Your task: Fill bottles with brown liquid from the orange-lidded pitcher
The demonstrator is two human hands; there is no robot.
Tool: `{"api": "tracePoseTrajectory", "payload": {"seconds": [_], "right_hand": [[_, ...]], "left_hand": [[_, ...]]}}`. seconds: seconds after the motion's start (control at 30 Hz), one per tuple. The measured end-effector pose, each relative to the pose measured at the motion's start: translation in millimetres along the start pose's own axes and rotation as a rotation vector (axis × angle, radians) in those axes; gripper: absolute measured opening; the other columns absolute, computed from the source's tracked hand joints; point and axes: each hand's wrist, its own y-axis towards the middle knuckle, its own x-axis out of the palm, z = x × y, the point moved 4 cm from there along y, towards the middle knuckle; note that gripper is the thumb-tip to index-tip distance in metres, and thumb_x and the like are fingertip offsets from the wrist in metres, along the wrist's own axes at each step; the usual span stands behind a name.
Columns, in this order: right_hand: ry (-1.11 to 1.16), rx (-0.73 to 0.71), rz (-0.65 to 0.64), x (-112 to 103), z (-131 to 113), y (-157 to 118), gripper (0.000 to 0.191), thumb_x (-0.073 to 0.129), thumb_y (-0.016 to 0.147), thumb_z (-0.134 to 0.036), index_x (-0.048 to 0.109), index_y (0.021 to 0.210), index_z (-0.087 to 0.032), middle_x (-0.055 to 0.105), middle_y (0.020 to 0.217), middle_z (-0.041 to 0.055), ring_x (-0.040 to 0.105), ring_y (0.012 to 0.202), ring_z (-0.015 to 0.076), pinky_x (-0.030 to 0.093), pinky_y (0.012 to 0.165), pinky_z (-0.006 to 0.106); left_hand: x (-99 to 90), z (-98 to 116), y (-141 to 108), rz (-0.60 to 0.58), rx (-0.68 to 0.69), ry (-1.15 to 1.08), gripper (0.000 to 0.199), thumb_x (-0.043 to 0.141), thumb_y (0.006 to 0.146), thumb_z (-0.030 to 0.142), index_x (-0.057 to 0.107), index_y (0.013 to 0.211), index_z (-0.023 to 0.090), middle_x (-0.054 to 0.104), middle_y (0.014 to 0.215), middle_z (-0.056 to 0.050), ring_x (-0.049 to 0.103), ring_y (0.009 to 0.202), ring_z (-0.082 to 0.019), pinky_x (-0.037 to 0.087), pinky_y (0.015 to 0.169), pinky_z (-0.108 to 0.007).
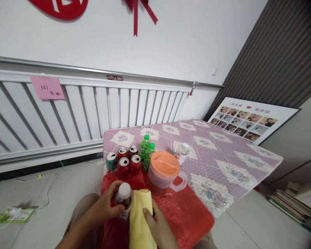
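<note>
left hand [109,204]: was curled round a white-capped clear bottle [124,197], thumb and fingers pressing it
right hand [159,221]: pinched a rolled yellow towel [140,218]
places: bottle on the near left of the orange-lidded pitcher [163,169], towel directly nearer
step: seemingly holding bottle and towel side by side
next move: probably called for steady grips, clear of the pitcher

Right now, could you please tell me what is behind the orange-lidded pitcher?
A clear, white-capped bottle shows behind the pitcher to the right, and two green-capped bottles behind to the left. Anything low directly behind the pitcher is covered.
</note>
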Motion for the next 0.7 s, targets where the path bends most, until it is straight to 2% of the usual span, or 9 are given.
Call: {"api": "tracePoseTrajectory", "payload": {"seconds": [0.07, 0.13, 0.27, 0.37, 0.6, 0.7], "right_hand": [[-0.003, 0.000, 0.040, -6, -2, 0, 0.044, 0.058, 0.083, -0.032, 0.057, 0.124, -0.016, 0.063, 0.127, 0.0123, 0.058, 0.116, 0.0276, 0.042, 0.101, 0.041], [0.085, 0.022, 0.055, -9, -8, 0, 0.048, 0.057, 0.085, -0.036, 0.052, 0.130, -0.018, 0.061, 0.129, 0.0123, 0.058, 0.116, 0.0279, 0.043, 0.099, 0.042], [0.387, 0.100, 0.004, -3, -25, -4, 0.057, 0.057, 0.087, -0.043, 0.042, 0.138, -0.022, 0.064, 0.125, 0.0117, 0.063, 0.109, 0.0282, 0.049, 0.091, 0.044], [0.471, 0.142, -0.022, 5, -32, -6, 0.057, 0.060, 0.086, -0.043, 0.043, 0.137, -0.022, 0.068, 0.118, 0.0115, 0.066, 0.101, 0.0286, 0.053, 0.082, 0.043], [0.288, 0.137, -0.049, 7, -14, -3, 0.046, 0.057, 0.086, -0.039, 0.053, 0.126, -0.017, 0.068, 0.117, 0.0122, 0.067, 0.095, 0.0273, 0.053, 0.078, 0.040], [0.148, 0.084, -0.048, 1, -6, -1, 0.042, 0.056, 0.085, -0.035, 0.057, 0.123, -0.016, 0.068, 0.118, 0.0121, 0.065, 0.101, 0.0277, 0.050, 0.086, 0.041]], "left_hand": [[1.1, 1, -1, -0.031, 0.014, 0.024, 0.065, 0.055, 0.060, 0.008, 0.046, 0.122, 0.023, 0.062, 0.122, -0.004, 0.057, 0.114, -0.025, 0.044, 0.101, -0.037], [3.2, -2, -3, -0.013, 0.038, 0.030, 0.068, 0.057, 0.061, 0.010, 0.043, 0.127, 0.023, 0.057, 0.130, -0.005, 0.053, 0.120, -0.027, 0.041, 0.104, -0.039], [8.9, -12, -6, 0.132, -0.004, 0.022, 0.076, 0.068, 0.063, 0.022, 0.037, 0.133, 0.024, 0.050, 0.136, -0.008, 0.049, 0.125, -0.032, 0.041, 0.105, -0.042], [12.8, -17, -8, 0.239, -0.042, 0.040, 0.076, 0.070, 0.060, 0.021, 0.038, 0.129, 0.023, 0.052, 0.133, -0.009, 0.049, 0.124, -0.033, 0.042, 0.103, -0.043], [14.8, -16, -3, 0.199, -0.032, 0.017, 0.066, 0.070, 0.060, 0.019, 0.043, 0.120, 0.023, 0.059, 0.124, -0.009, 0.056, 0.116, -0.031, 0.046, 0.099, -0.041], [10.2, -8, -3, 0.144, 0.010, 0.022, 0.065, 0.065, 0.062, 0.015, 0.041, 0.122, 0.023, 0.058, 0.127, -0.007, 0.055, 0.119, -0.029, 0.044, 0.102, -0.039]]}}
